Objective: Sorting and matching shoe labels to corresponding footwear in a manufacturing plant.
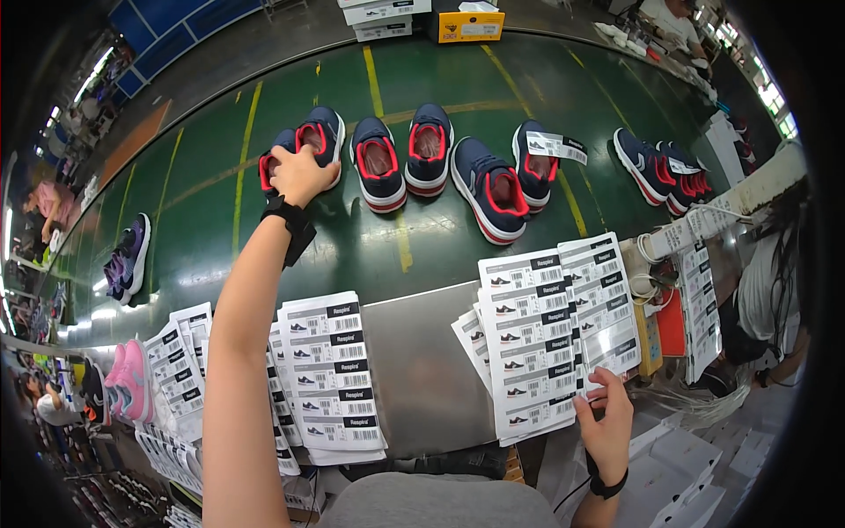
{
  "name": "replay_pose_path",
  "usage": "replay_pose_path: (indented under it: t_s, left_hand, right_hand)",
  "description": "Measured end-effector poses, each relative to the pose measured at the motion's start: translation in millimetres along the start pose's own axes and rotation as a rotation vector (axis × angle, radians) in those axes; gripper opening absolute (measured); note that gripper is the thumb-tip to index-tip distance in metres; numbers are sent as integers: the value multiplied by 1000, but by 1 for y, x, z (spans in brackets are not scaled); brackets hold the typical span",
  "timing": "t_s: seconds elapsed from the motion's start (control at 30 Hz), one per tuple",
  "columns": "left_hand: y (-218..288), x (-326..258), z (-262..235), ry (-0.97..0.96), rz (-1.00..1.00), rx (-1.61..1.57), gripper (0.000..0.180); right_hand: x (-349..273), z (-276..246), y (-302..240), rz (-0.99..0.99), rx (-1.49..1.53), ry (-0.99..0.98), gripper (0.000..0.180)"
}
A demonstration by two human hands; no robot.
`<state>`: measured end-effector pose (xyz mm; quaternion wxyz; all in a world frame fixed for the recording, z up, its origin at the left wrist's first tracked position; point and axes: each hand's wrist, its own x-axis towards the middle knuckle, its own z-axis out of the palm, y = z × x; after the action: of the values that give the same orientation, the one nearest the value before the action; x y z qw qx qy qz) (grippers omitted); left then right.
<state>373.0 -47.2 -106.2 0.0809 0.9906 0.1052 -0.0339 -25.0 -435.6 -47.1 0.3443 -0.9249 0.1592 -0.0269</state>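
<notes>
My left hand (pixel 302 174) reaches across the green belt and grips the leftmost pair of navy sneakers (pixel 331 132), its fingers at their red-lined openings. To their right stands a second navy pair (pixel 378 165), then a third pair (pixel 484 180) with a printed label strip (pixel 554 147) lying over one shoe. My right hand (pixel 609 421) is at the lower edge of the right-hand label sheet (pixel 603 299), thumb and forefinger curled toward each other. What lies between those fingertips is too small to make out. A stack of label sheets (pixel 532 352) is beside that hand.
More navy shoes (pixel 647 167) stand at the right; a purple sneaker (pixel 130 255) at the far left. Other label sheets (pixel 330 378) flank the metal plate (pixel 418 370). Pink shoes (pixel 132 383) are left; boxes (pixel 469 26) stand beyond the belt. A co-worker (pixel 673 26) is far right.
</notes>
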Motion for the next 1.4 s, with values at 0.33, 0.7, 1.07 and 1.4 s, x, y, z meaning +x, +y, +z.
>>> replay_pose_path:
  t_s: [0.33, 0.7, 1.07, 1.4]
  left_hand:
    - [-168, 6, -25, 209, 156, 215, 36]
    - [-16, -220, -38, -554, 734, -417, 46]
    - [130, -80, 13, 140, 607, 211, 77]
    - [103, -74, -56, -525, 461, -656, 39]
  right_hand:
    - [79, -2, -11, -80, -279, -230, 59]
    - [77, 54, 39, 144, -143, -74, 47]
    - [52, 40, 11, 77, -207, 71, 45]
    - [-15, 24, 7, 49, 220, 78, 44]
